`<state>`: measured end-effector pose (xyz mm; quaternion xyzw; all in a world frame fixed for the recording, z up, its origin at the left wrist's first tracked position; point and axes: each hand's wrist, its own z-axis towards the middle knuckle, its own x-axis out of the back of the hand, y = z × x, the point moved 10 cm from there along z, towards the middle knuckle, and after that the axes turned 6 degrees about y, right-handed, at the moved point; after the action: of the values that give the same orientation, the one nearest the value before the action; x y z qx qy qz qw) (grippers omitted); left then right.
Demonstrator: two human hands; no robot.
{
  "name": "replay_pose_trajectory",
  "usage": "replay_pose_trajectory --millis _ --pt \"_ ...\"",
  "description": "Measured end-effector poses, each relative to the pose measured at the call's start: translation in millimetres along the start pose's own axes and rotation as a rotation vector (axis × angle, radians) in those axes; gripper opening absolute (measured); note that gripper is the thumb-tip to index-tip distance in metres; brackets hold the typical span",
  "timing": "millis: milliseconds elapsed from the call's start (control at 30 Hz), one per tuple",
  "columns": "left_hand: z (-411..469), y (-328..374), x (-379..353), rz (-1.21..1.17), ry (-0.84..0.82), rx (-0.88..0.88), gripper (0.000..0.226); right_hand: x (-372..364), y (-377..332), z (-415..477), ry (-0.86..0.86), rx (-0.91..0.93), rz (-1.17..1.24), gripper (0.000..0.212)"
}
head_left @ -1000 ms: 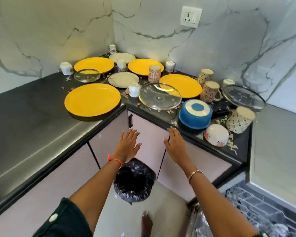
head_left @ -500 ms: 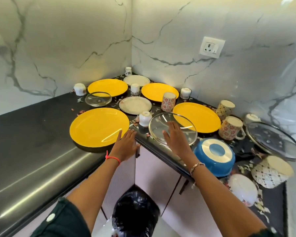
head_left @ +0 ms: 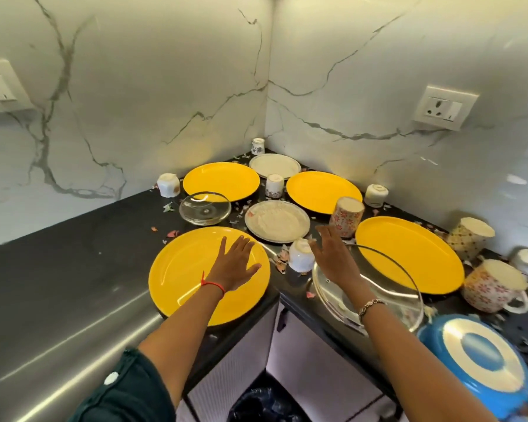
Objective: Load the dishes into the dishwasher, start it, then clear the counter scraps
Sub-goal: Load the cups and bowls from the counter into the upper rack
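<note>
Evidently loading: L hand (head_left: 235,266), fingers wide, over round yellow plate (head_left: 180,269) at 7 o'clock; R hand (head_left: 333,258) wide too; next, grip rim.

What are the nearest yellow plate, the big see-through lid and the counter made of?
Nearest yellow plate: likely plastic or melamine, glossy, even colour. Big lid: clear glass, metal rim; things show through. Counter: polished dark stone, probably granite; sharp reflections.

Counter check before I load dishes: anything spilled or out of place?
Yes: scraps litter the counter around the cup, and the big glass lid seems to lie tilted, overlapping a yellow plate.
</note>
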<state>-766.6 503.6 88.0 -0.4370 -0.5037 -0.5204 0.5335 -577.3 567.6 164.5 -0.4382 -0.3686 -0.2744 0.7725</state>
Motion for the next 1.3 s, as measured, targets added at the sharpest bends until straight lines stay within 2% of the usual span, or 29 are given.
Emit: replay_pose_trajectory --millis 167,367,467,500,533,600,700,800,867,1000,1300 --pt "20 -64 5 -0.070 0.061 0.044 0.062 -37 -28 36 -0.027 0.042 -0.027 0.039" --pt "23 -161 11 -0.104 0.120 0.177 0.062 -94 -78 75 -0.096 0.153 -0.155 0.042" --pt "24 -208 11 -0.140 0.118 0.249 0.061 -124 -117 82 -0.230 0.325 -0.197 0.036" --pt "25 -223 11 -0.140 0.118 0.273 0.061 -129 -128 88 -0.185 0.414 -0.277 0.032" --pt "25 -236 11 -0.141 0.117 0.296 0.061 -134 -137 94 -0.153 0.426 -0.250 0.027" --pt "24 -259 9 -0.154 0.118 0.331 0.061 -140 -156 108 -0.114 0.399 -0.166 0.028" --pt "21 -286 7 -0.176 0.128 0.368 0.061 -169 -167 126 -0.160 0.320 -0.093 0.039" --pt "18 -302 0 -0.184 0.113 0.387 0.061 -180 -187 126 -0.206 0.384 -0.075 0.036" --pt "19 -308 -4 -0.192 0.101 0.399 0.061 -192 -195 123 -0.297 0.419 -0.094 0.028" --pt "27 -316 -13 -0.216 0.061 0.407 0.065 -197 -207 143 -0.203 0.353 -0.009 0.039" --pt "53 -353 -36 -0.258 -0.013 0.435 0.077 -248 -236 196 -0.215 0.390 -0.035 0.043"
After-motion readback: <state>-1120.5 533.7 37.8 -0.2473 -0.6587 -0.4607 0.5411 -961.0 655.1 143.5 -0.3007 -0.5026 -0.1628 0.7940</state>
